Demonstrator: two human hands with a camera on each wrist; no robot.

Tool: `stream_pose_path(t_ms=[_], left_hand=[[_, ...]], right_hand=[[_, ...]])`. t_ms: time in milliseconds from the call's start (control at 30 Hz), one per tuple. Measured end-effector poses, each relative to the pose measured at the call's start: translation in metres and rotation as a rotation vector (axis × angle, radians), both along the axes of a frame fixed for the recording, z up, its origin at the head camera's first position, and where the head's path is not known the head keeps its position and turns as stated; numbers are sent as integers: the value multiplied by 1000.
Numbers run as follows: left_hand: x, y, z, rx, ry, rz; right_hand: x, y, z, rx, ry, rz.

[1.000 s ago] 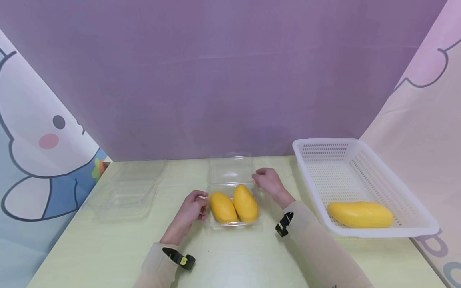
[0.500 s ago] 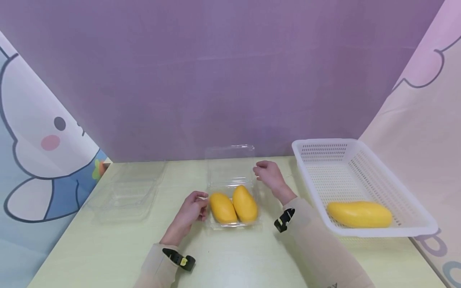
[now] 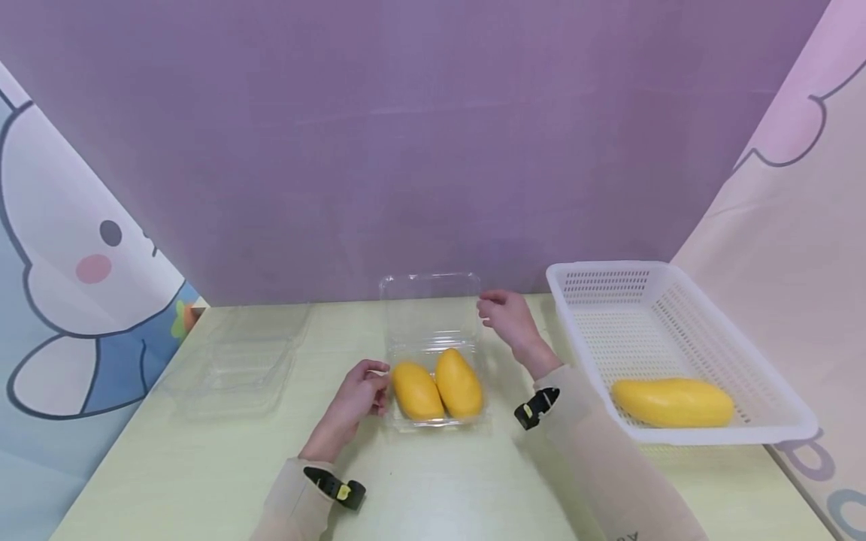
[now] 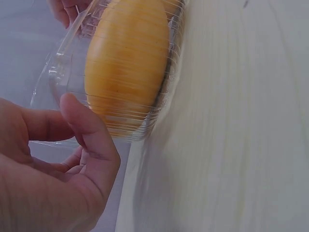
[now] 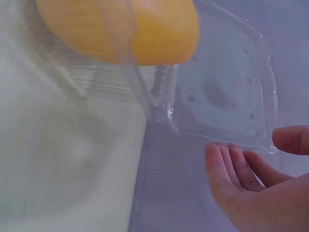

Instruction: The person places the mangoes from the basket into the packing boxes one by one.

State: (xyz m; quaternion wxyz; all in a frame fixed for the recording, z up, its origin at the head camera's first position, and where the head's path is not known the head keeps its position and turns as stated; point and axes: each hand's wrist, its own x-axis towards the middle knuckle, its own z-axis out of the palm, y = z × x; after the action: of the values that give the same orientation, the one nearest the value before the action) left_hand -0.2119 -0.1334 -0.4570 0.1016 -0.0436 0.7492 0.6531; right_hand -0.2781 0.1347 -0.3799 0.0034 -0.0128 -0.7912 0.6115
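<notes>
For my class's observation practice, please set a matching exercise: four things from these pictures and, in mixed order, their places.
1 Paired yellow fruits
2 Lone yellow fruit
3 Left hand
4 Right hand

A At the open lid's right edge
B In the middle clear container
C In the white basket
D At the middle container's left side

Pairs: 1-B, 2-C, 3-D, 4-A
</notes>
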Motion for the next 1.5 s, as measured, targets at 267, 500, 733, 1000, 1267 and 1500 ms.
stream_pose_path(t_ms=[267,500,733,1000,1267,1500], left_hand=[[0,0,0,-2,-4,4],[0,0,0,-6,-7,1],[0,1,0,4,-10,4],[-1,-1,-1,-2,-7,2],[-1,-1,1,10,-17,2],[-1,-1,1,26,-25,9]], right_hand=[[5,0,15,-72,36,-25],[10,3,24,-109,27,-41],[17,6,28,-130,-2,-54],[22,12,22,-115,-116,-34],[32,15,13,-145,-188,-15],[45,16,2,-132,-228,8]])
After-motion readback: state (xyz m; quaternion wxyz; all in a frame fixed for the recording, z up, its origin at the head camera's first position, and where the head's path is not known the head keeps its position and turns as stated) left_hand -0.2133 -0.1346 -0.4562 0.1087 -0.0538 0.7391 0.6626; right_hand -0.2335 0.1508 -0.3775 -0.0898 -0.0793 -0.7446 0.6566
